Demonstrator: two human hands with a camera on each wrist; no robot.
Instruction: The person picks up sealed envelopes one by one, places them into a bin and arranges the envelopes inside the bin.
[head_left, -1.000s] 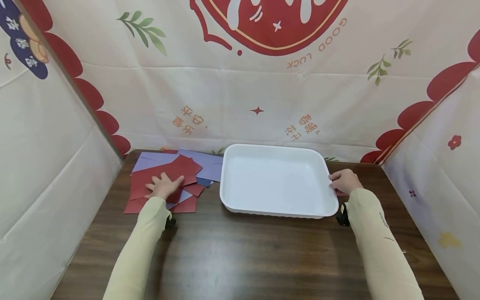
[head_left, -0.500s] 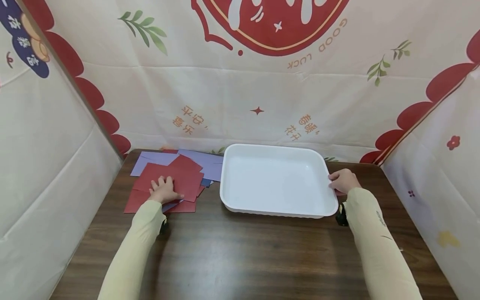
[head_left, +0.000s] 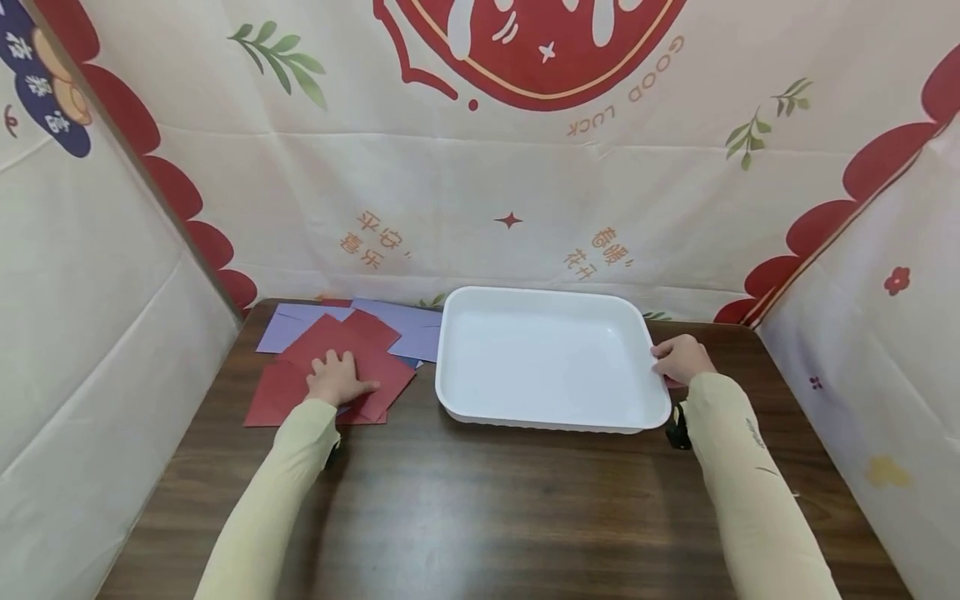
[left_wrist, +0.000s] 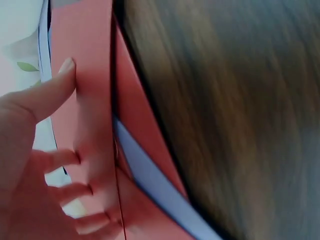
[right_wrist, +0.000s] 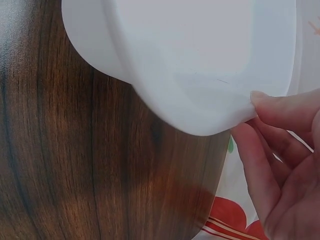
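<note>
My left hand [head_left: 334, 380] rests with spread fingers on a red envelope [head_left: 384, 373], the top one of a loose pile at the table's left. In the left wrist view, the thumb and several fingertips touch that red paper [left_wrist: 95, 95], with a pale purple edge [left_wrist: 150, 175] showing beneath it. Around the hand lie other red envelopes [head_left: 270, 392] and purple envelopes [head_left: 414, 325]. At the right, my right hand [head_left: 684, 360] pinches the rim of a shallow white tray [head_left: 551, 358]. The right wrist view shows the thumb on top of the white rim [right_wrist: 210, 120] and fingers below.
A dark wood table [head_left: 487, 508] carries everything. Behind it hangs a printed white cloth [head_left: 450, 183], close to the tray's far side. More cloth walls [head_left: 112, 333] stand to the left and right.
The top red envelope has turned clockwise and slid slightly rightward under my left hand, covering more of the pile's right side. My right hand keeps its pinch on the tray, which stays put.
</note>
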